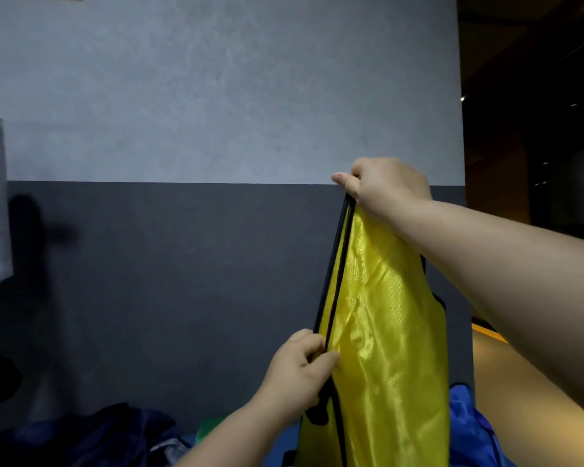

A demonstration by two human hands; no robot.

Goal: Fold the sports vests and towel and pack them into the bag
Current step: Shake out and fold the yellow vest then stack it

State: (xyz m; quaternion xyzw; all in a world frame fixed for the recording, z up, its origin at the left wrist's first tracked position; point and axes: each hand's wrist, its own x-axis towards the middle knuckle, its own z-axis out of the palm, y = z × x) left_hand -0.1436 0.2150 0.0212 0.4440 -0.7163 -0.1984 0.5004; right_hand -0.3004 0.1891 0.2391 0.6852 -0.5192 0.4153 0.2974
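2 forearms observed, both bare as far as the frame edge. Left hand (297,365) and right hand (385,187) uncovered; wrists and fingers likewise bare.

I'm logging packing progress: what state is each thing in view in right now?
yellow vest: held up, hanging long, not yet folded.
right hand: grips the vest's top end.
left hand: pinches its black-trimmed edge lower down.
blue fabric: crumpled low at right, unfolded.
dark fabric: slumped at lower left, blurred.
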